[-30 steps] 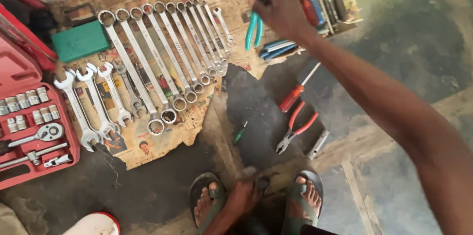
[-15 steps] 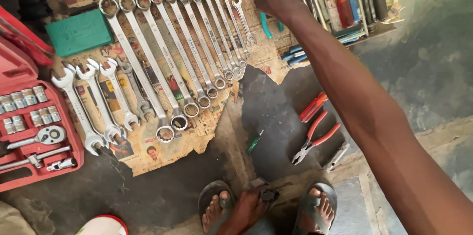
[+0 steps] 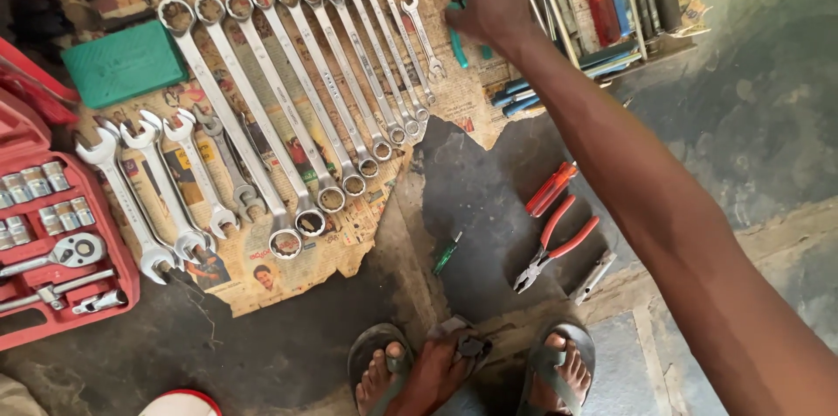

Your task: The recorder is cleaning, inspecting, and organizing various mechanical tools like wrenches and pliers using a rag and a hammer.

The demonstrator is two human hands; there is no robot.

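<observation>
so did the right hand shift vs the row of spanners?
Cannot tell. The right hand stays just right of the row of spanners with the teal-handled pliers; the camera moved.

Combination wrenches (image 3: 297,93) lie in a row on newspaper (image 3: 288,268). A red socket set (image 3: 52,233) sits left of them. Red-handled pliers (image 3: 554,246) rest on the floor.

Probably a repair workshop: wrenches (image 3: 288,110) on newspaper (image 3: 262,268), a red socket case (image 3: 61,233), bare floor (image 3: 742,119).

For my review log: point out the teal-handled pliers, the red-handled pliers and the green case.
teal-handled pliers (image 3: 456,32), head view, on a teal handle.
red-handled pliers (image 3: 559,243), head view, on the handles.
green case (image 3: 124,62), head view, on its lid.
</observation>
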